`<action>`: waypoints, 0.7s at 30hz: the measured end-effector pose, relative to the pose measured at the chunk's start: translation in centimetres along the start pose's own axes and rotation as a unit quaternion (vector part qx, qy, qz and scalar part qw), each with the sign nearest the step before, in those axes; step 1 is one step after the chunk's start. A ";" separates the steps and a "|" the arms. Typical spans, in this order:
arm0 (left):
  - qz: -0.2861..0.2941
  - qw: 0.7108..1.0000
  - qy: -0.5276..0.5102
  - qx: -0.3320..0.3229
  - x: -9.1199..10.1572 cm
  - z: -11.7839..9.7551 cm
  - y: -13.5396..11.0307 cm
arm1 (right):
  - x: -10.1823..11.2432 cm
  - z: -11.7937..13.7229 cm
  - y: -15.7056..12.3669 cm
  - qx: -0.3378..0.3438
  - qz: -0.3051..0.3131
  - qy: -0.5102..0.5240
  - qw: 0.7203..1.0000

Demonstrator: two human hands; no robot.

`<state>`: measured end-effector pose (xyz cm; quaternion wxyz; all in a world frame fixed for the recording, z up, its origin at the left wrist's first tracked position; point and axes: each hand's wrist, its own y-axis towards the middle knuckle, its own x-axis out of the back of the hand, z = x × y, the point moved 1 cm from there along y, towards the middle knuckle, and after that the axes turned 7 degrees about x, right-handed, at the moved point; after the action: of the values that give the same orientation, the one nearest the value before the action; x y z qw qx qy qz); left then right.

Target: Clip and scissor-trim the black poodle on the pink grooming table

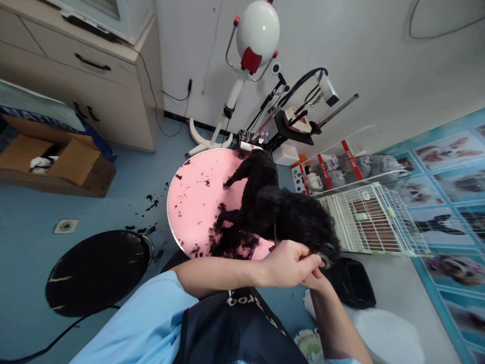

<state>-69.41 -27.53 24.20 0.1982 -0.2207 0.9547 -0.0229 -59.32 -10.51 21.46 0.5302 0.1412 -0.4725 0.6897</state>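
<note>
A black curly-coated dog (299, 215) stands on a round pink grooming table (189, 202), its head turned towards me at the table's right side. My left hand (286, 263) reaches across from the left, its fingers closed at the dog's muzzle. From below, my right hand (317, 279) meets it under the chin; most of its fingers are hidden behind the left hand and the dog. A thin dark curved piece (275, 235) shows beside my left hand, too small to name. Clumps of cut black hair (231, 241) lie near the dog's legs.
A black round stool (100, 273) stands at the left, near an open cardboard box (56, 167). Behind the table are a white stand dryer (257, 35) and a grooming arm (324, 86). A white wire cage (375, 217) and a black bin (352, 283) are at the right.
</note>
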 end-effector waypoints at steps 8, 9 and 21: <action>-0.008 0.999 0.049 -0.017 0.8 -0.1 -0.6 | -0.3 -0.5 0.5 0.004 0.028 -0.022 0.999; -0.008 0.996 0.083 -0.027 1.2 -0.2 -1.0 | -0.5 -0.5 0.6 0.012 0.024 -0.018 0.999; -0.412 0.791 0.452 0.013 16.1 7.4 3.0 | -10.9 -5.0 1.2 -0.035 0.042 0.004 0.999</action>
<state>-81.02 -31.41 11.12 -0.2814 -0.5551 0.7533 -0.2124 -54.53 -12.97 10.70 0.5075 0.0998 -0.4994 0.6950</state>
